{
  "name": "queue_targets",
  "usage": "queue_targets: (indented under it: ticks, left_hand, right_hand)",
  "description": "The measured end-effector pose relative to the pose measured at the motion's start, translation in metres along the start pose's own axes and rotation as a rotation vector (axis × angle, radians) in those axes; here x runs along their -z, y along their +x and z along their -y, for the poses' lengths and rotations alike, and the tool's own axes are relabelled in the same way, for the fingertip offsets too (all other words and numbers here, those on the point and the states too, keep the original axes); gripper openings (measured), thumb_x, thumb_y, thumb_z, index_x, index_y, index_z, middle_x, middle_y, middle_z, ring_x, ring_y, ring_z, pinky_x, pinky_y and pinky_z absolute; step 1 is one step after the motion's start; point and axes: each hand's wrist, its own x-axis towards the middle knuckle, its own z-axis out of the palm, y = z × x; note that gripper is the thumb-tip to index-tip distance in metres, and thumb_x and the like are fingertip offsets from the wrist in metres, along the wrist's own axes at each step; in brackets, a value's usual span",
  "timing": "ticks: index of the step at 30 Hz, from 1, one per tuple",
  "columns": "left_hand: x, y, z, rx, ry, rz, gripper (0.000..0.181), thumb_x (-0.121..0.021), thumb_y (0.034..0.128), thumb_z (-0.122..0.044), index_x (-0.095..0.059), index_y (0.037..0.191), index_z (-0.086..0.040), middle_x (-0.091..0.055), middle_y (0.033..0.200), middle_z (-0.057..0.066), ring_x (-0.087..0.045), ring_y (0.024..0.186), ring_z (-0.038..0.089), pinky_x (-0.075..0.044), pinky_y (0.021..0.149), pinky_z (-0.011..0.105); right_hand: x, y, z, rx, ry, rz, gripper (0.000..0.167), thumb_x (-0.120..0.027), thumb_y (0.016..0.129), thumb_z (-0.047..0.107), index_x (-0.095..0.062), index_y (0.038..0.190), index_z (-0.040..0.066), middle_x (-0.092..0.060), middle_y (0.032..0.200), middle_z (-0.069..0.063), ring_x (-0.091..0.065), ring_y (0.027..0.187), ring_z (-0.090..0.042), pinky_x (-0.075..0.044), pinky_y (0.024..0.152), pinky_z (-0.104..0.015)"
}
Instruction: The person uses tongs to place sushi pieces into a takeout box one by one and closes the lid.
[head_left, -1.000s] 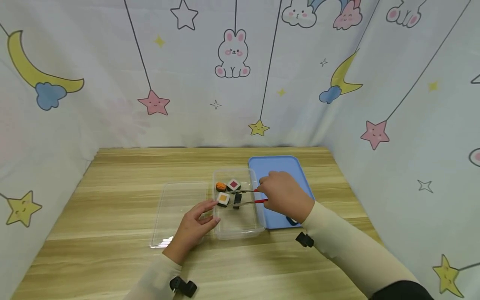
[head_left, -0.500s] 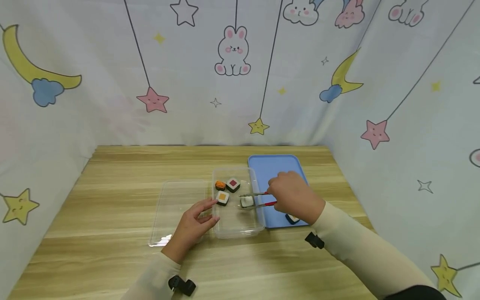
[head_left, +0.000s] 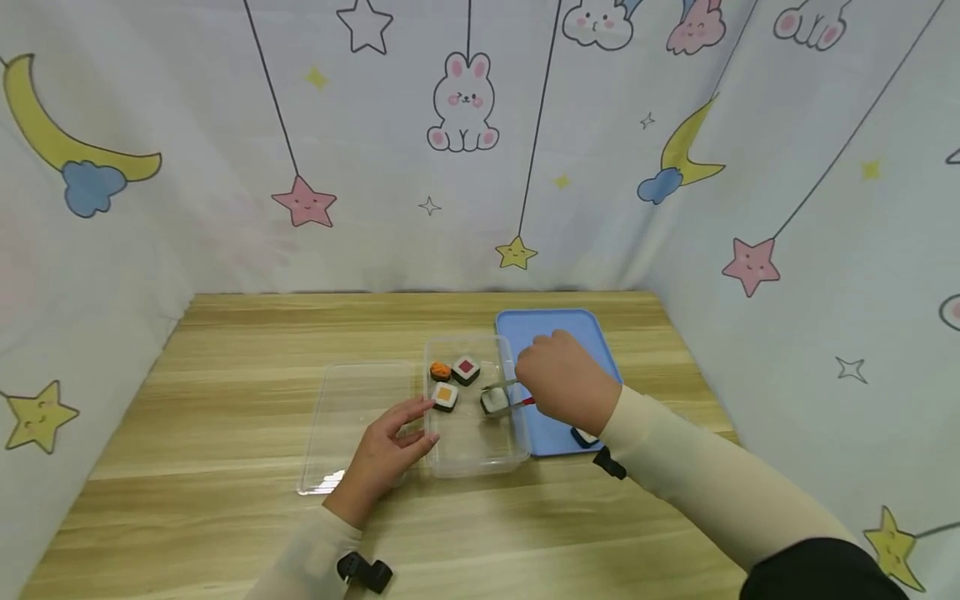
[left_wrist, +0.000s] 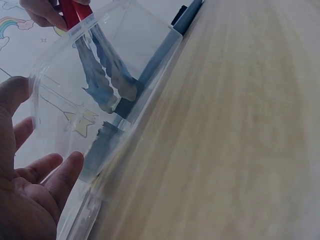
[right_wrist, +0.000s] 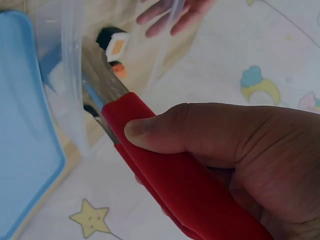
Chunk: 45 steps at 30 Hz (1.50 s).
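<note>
In the head view my right hand (head_left: 567, 377) grips metal tongs by their red handles (right_wrist: 165, 175), thumb pressed along one arm in the right wrist view. The tong arms (left_wrist: 102, 70) reach down into a clear plastic box (head_left: 480, 454). Their tips stand on both sides of a white-topped toy sushi piece (head_left: 494, 401) near the box's right wall; whether they squeeze it I cannot tell. Left of it lie an orange-topped piece (head_left: 440, 371), one with a red centre (head_left: 466, 370) and one with a yellow centre (head_left: 445, 397). My left hand (head_left: 382, 450) rests loosely spread fingers against the box's left side.
A blue tray (head_left: 551, 325) stands right of the box, a black-and-white sushi piece (head_left: 584, 437) at its near edge, partly behind the right forearm. A clear lid (head_left: 352, 425) lies left of the box on the wooden table (head_left: 247, 358). Patterned cloth (head_left: 397, 183) hangs around.
The sushi piece at the tongs showed a dark side one second ago; now its white top faces up, slightly further right. My right hand went right, then back left. The left hand stayed put.
</note>
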Motion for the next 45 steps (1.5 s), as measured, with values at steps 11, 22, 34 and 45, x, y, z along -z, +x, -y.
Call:
queue_targets:
  ticks: [11,22,34,45]
  left_hand:
    - [0.000,-0.001,-0.002,-0.016,-0.001,0.001,0.052,-0.081,0.0907,-0.006,-0.063,0.138,0.003,-0.050,0.152,0.023,-0.052,0.137,0.041,-0.058,0.098,0.034]
    - [-0.002,0.000,-0.003,0.009,-0.030,0.023,0.052,-0.080,0.0915,-0.006,-0.063,0.140,0.000,-0.046,0.155,0.022,-0.049,0.139,0.043,-0.057,0.101,0.037]
    - [-0.004,0.000,-0.003,0.038,-0.035,0.025,0.052,-0.080,0.0914,-0.006,-0.063,0.140,-0.001,-0.046,0.156,0.021,-0.049,0.140,0.040,-0.057,0.102,0.036]
    - [0.001,-0.001,-0.004,0.031,-0.016,0.005,0.051,-0.081,0.0914,-0.007,-0.064,0.139,0.000,-0.047,0.155,0.022,-0.050,0.139,0.041,-0.057,0.102,0.040]
  right_hand:
    - [-0.004,0.009,-0.006,-0.026,0.033,0.065,0.021,-0.088,0.075,0.017,-0.068,0.069,0.020,-0.054,0.062,0.008,-0.046,0.060,-0.015,-0.037,0.053,-0.028]
    - [-0.023,0.001,-0.024,-0.113,0.202,0.040,0.028,-0.091,0.073,0.024,-0.084,0.099,0.020,-0.063,0.080,0.009,-0.058,0.070,-0.016,-0.051,0.058,-0.030]
    - [-0.073,-0.105,-0.060,-0.491,0.681,-0.182,0.046,-0.091,0.080,0.023,-0.078,0.123,0.010,-0.070,0.099,-0.002,-0.062,0.085,-0.022,-0.057,0.071,-0.037]
    - [-0.111,-0.210,-0.061,-0.729,0.674,-0.083,0.051,-0.089,0.082,0.025,-0.075,0.124,0.000,-0.073,0.110,-0.017,-0.067,0.089,-0.032,-0.059,0.071,-0.047]
